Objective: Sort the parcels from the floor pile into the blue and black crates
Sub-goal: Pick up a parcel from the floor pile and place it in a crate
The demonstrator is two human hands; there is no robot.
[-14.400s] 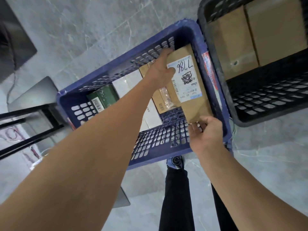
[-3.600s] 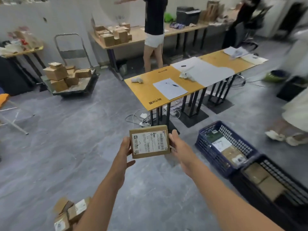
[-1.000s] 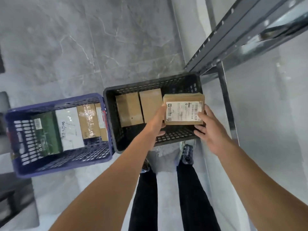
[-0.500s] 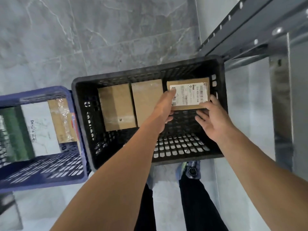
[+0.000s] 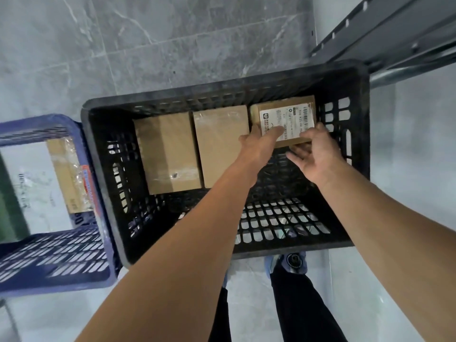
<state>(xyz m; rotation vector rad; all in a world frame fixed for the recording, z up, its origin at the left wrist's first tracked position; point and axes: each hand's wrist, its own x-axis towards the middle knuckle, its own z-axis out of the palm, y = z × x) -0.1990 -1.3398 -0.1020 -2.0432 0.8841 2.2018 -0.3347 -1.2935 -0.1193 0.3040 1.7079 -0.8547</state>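
The left hand pinches the flat, white-labelled cardboard parcel in the far right corner of the latticed black crate. The right hand, fingers loosely spread, touches its near edge.

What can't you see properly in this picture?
Head view:
- Label on the small box: print too tiny, and the left hand covers part.
- Blue crate: cut off by the left edge.
- Black crate floor: partly hidden by the left arm.
- Floor pile: out of the picture.
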